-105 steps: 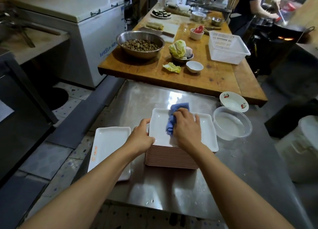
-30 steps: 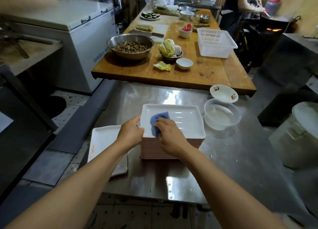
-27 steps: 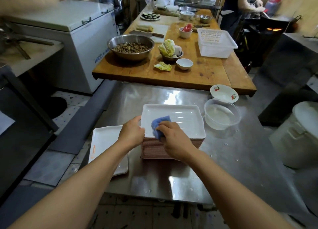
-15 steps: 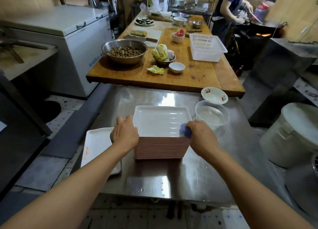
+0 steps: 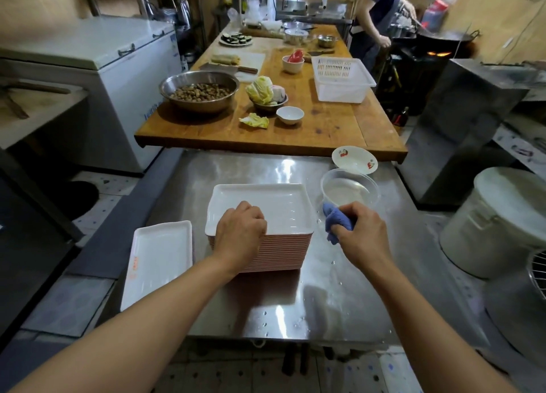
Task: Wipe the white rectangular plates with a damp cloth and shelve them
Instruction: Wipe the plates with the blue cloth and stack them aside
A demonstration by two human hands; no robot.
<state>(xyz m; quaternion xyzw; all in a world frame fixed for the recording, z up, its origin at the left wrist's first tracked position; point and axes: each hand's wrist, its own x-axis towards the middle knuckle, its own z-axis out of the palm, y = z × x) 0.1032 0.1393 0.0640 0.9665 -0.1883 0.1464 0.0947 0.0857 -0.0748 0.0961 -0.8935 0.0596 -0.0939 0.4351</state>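
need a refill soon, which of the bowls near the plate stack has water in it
The clear plastic bowl just past the right hand holds water; the flowered white bowl behind it looks empty.

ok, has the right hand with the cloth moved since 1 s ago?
Yes. The right hand with the blue cloth left the plate stack, going right toward the clear water container.

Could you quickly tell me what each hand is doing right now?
Left hand: fingers curled, resting on the top plate of the stack.
Right hand: closed, holding the blue cloth.
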